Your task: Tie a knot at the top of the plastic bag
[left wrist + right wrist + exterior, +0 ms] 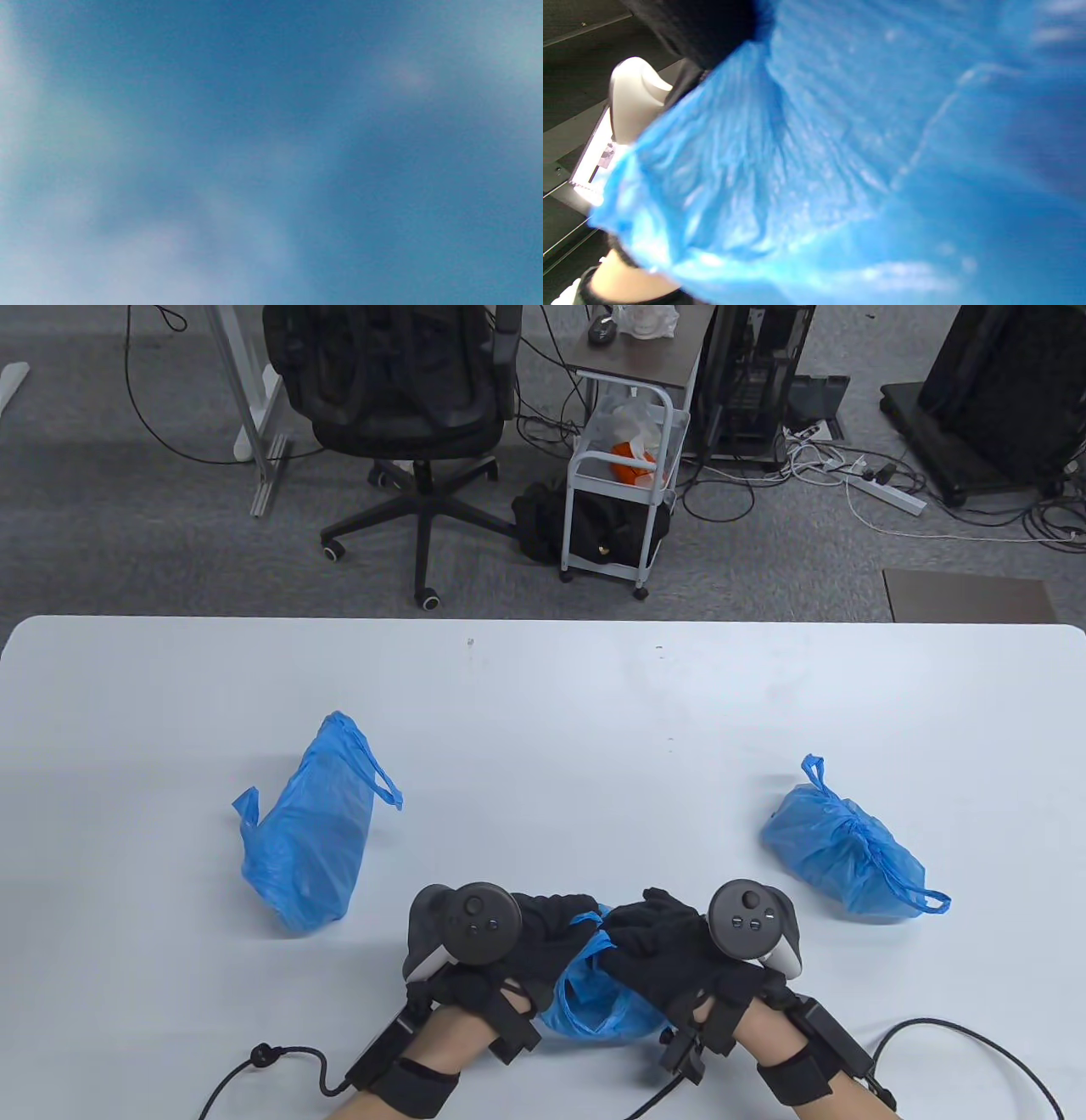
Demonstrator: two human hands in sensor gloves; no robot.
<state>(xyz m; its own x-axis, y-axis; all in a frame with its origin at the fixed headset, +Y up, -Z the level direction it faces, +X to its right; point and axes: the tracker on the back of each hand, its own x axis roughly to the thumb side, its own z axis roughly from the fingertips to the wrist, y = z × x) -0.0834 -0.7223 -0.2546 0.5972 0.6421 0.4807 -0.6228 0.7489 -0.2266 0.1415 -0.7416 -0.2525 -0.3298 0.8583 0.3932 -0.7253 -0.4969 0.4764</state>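
Observation:
A blue plastic bag [594,997] lies at the near edge of the white table [543,687], between my two hands. My left hand [551,929] and right hand [640,937] both grip the bag's gathered top, fingers meeting over it. The bag's body bulges below the hands. The left wrist view is filled with blurred blue bag plastic [271,152]. In the right wrist view the bag [861,169] fills most of the frame, with a dark gloved finger [704,29] at the top left.
An open blue bag [310,827] with loose handles stands at the left. A tied blue bag [840,848] lies at the right. Cables [280,1060] trail from my wrists. An office chair [399,407] and a cart [624,466] stand beyond the table.

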